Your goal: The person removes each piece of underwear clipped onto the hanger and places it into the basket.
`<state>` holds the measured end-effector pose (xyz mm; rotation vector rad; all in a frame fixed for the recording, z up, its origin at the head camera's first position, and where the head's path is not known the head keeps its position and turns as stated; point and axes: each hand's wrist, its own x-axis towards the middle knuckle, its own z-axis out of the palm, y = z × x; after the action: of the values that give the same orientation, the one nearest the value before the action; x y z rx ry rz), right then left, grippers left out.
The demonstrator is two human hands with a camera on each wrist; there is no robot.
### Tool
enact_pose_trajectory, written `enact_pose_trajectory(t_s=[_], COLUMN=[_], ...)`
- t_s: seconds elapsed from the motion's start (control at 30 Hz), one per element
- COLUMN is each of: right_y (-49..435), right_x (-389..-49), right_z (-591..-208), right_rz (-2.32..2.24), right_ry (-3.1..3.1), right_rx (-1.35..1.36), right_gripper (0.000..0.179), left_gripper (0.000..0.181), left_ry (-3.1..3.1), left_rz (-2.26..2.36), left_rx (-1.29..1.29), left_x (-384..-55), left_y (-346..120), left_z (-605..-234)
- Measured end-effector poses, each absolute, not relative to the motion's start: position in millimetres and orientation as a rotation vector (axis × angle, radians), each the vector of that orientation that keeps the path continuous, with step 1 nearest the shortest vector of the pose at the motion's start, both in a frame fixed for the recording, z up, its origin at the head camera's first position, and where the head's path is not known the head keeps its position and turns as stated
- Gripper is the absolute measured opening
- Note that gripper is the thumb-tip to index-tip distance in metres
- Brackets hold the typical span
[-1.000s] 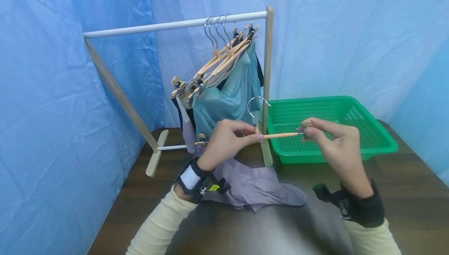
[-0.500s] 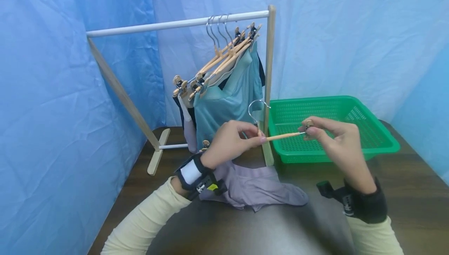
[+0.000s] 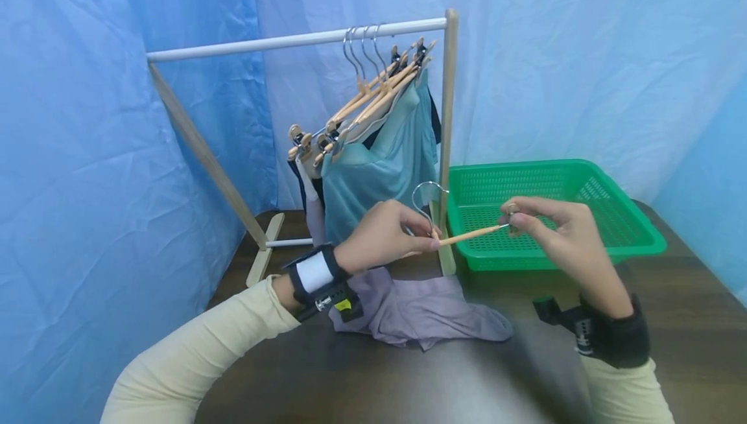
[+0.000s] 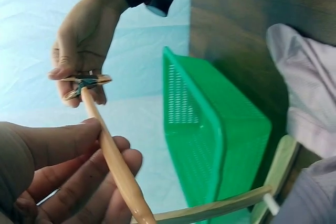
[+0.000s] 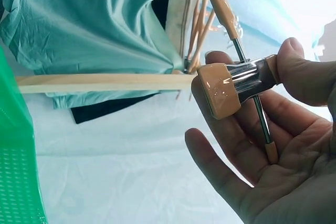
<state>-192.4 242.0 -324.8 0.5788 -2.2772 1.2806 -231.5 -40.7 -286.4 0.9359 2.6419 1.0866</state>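
Observation:
A clip hanger with a wooden bar and a metal hook is held in the air between both hands. My left hand pinches the bar near the hook between thumb and fingers. At the bar's right end, my right hand grips the clip, thumb on one side and fingers on the other. The right wrist view shows this clip on a thin metal rod, with no cloth in it. Below the hands, a lilac garment lies rumpled on the dark wooden table.
Behind the hands stands a garment rack with a white rail and wooden posts. Several clip hangers hang there with clothes, a teal garment in front. A green perforated basket sits right of the rack. Blue fabric surrounds the table.
The left hand has lowered slightly, so the hanger's bar now slopes up toward the right hand and its hook sits lower. The left forearm has swung outward. The right hand keeps its grip.

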Motion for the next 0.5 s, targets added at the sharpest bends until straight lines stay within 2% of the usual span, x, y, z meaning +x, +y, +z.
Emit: enact_pose_trajectory(t_s=[0.3,0.5], right_y=[243.7,245.7], right_x=[-193.9,-193.9], right_z=[-325.9,-325.9], right_rz=[1.205,1.093], right_ry=[-2.292,-2.305], right_rx=[0.665,0.740], right_gripper=[0.021,0.029], left_gripper=[0.015,0.026], left_ry=[2.419,2.230], left_rz=[1.073,1.061], left_rx=[0.854,0.840], left_x=[-234.5,-235.1], left_y=[-42.5,-41.4], left_z=[-287.1,-287.5])
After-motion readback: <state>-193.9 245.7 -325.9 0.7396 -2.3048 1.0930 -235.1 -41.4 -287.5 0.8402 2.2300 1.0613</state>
